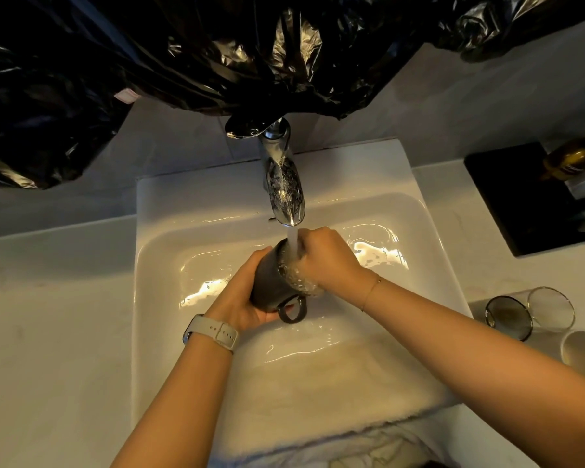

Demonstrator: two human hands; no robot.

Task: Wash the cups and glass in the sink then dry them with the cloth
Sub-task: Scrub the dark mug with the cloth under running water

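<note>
A dark grey mug [271,282] lies tilted on its side over the white sink [156,265], handle down, mouth to the right. My left hand [242,292] grips its body from the left. My right hand [328,260] is at the mug's mouth, with fingers curled into it. Water runs from the chrome tap [282,184] onto the mug's rim and my right hand. A clear glass [527,314] lies on its side on the counter at the right. A white cup [583,349] stands beside it at the right edge. A white cloth [379,444] hangs by the sink's front edge.
Black plastic sheeting [217,52] covers the wall above the tap. A black tray [520,204] with an amber bottle [571,160] sits on the counter at the back right. White countertop [54,332] lies left of the sink.
</note>
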